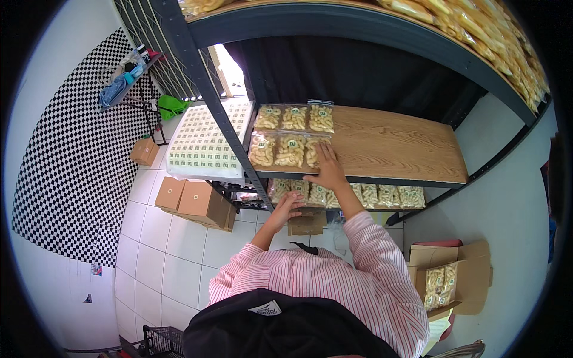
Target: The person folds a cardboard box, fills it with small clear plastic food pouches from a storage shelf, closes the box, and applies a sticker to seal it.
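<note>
Clear plastic packs of curled snacks [292, 151] lie in two rows at the left end of a wood-topped shelf [398, 147]. My right hand [329, 168] rests its fingers on the rightmost pack of the front row, with the thumb near the shelf's front edge. My left hand [286, 210] is held in front of the lower shelf, fingers apart and slightly bent, with nothing in it. Just behind it, more snack packs [318, 193] stand in a row on the lower shelf. Each pack bears a round label.
Left of the rack lies a white sheet of printed labels [208, 138], above cardboard boxes [194, 199] on the tiled floor. Long snack bags [474, 31] fill the top shelf. An open carton [474, 277] with packs stands at right. A dark metal post [224, 121] rises at the shelf's left.
</note>
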`<action>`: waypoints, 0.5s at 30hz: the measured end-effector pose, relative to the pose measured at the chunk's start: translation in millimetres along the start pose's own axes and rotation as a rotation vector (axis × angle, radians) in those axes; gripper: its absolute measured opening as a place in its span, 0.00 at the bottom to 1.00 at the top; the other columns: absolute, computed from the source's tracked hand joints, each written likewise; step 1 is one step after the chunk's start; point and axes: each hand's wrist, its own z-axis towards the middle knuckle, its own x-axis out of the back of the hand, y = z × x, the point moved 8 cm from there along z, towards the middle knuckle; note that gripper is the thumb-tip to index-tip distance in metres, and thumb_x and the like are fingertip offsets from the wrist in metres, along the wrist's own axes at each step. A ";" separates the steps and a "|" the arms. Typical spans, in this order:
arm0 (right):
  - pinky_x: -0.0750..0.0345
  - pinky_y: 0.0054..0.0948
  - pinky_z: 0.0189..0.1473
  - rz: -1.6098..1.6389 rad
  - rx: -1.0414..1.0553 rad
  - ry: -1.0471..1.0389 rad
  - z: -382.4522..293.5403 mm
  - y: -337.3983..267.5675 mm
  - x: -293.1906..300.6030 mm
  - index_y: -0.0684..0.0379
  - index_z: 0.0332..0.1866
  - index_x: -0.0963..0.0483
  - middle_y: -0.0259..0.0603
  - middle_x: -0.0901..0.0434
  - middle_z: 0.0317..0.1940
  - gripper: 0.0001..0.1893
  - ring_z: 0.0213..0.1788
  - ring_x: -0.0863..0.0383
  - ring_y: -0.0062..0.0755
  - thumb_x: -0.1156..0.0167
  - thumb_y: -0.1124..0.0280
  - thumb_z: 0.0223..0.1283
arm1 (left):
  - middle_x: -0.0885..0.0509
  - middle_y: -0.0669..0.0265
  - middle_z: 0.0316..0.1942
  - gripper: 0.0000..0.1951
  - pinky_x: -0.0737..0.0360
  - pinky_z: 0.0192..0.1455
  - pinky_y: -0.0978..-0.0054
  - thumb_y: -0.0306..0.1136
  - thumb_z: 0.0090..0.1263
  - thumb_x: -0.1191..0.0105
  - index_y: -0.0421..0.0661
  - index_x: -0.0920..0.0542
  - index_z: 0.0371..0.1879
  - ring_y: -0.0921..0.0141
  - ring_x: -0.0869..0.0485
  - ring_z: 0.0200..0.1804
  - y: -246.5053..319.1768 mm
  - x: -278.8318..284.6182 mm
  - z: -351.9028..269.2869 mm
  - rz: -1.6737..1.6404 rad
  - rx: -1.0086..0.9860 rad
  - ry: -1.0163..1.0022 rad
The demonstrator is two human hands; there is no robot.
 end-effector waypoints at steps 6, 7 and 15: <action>0.40 0.39 0.62 0.045 -0.001 0.067 -53.3 3.1 14.5 0.61 0.62 0.44 0.49 0.38 0.59 0.41 0.62 0.41 0.48 0.36 0.75 0.35 | 0.34 0.59 0.57 0.28 0.33 0.58 0.61 0.50 0.69 0.62 0.43 0.44 0.60 0.64 0.34 0.59 -7.4 -19.8 17.6 -0.204 0.067 -0.149; 0.40 0.39 0.62 0.060 0.064 0.070 -66.0 -5.3 18.2 0.61 0.62 0.43 0.49 0.37 0.58 0.40 0.61 0.40 0.48 0.36 0.76 0.35 | 0.34 0.59 0.56 0.27 0.32 0.58 0.62 0.49 0.69 0.62 0.43 0.43 0.60 0.64 0.33 0.59 -7.5 -29.3 21.4 -0.284 0.069 -0.195; 0.41 0.40 0.62 0.142 0.394 -0.277 -103.8 -61.3 27.1 0.61 0.57 0.37 0.49 0.34 0.55 0.31 0.60 0.37 0.45 0.39 0.63 0.46 | 0.27 0.60 0.50 0.19 0.27 0.54 0.68 0.34 0.68 0.57 0.40 0.36 0.55 0.66 0.25 0.51 -27.0 -34.1 17.2 -0.464 0.189 -0.167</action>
